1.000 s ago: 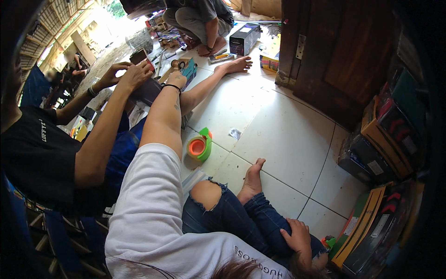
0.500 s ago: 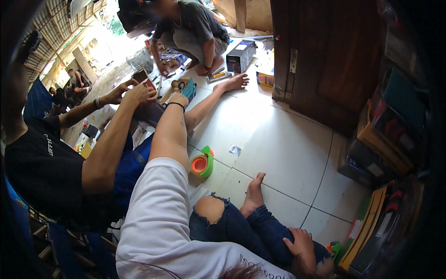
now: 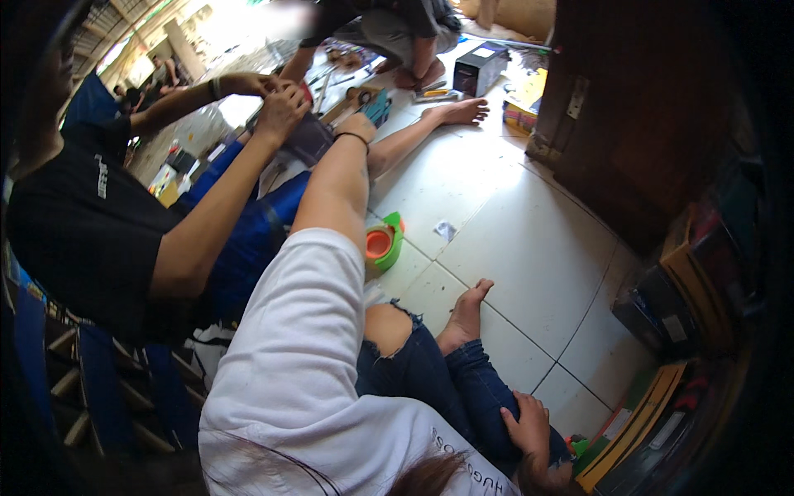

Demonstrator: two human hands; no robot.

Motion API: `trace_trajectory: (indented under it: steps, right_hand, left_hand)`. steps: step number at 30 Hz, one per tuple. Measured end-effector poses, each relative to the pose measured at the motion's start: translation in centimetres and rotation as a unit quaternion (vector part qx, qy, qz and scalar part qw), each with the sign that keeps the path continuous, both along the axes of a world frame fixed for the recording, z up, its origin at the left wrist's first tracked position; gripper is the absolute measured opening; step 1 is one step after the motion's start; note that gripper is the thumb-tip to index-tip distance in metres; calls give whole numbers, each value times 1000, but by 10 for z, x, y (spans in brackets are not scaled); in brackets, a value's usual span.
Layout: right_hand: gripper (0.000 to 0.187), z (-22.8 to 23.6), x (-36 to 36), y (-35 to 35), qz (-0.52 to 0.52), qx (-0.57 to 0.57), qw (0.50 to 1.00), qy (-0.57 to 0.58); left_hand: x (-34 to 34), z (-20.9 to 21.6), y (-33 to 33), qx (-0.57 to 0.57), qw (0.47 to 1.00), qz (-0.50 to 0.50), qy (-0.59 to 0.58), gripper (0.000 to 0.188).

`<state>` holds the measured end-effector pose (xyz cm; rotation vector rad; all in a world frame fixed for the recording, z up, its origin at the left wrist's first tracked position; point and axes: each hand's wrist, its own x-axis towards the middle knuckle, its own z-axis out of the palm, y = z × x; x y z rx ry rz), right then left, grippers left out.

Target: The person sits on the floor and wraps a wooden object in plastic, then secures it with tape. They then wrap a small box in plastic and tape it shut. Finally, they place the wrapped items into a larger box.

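Note:
My left hand [image 3: 356, 126] reaches out past a black wristband, between a dark box [image 3: 308, 142] and an open cardboard box [image 3: 351, 103] with teal pieces in it. Its fingers are mostly hidden, so whether it grips anything cannot be made out. My right hand [image 3: 529, 423] lies with fingers stretched out on my jeans at the knee. A green tape dispenser [image 3: 390, 238] with an orange core stands on the tiles beside my left forearm. At the left, a co-worker in a black shirt works with both hands [image 3: 285, 103] over the dark box, by something red.
Another person [image 3: 397, 37] crouches at the back, near a yellow-handled cutter [image 3: 436, 94] and a black box [image 3: 480, 68]. A dark wooden door [image 3: 628, 107] stands at the right. Stacked boxes [image 3: 662, 306] and folders [image 3: 633, 422] line the right side. A small clear packet [image 3: 445, 231] lies on the floor.
The view has swung, so most things sit farther right in the picture. The co-worker's hands have come closer together over the dark box. My right hand stays on my knee.

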<state>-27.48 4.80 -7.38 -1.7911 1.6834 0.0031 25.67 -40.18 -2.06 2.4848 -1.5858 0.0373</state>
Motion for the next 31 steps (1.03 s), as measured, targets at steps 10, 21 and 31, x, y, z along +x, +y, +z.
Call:
trace_trajectory:
  steps: [10,21,31]
  right_hand:
    - [53,0,0,-2,5,-2,1000,2]
    - [53,-5,-1,1,8,0,1000,22]
    - [55,-1,3,6,-22,-6,999,24]
  left_hand:
    - [-88,8,70,-147,942,-181,241,46]
    - [-157,-9,317,-92,887,-360,273,56]
    - [-122,122,85,-400,473,-65,782,59]
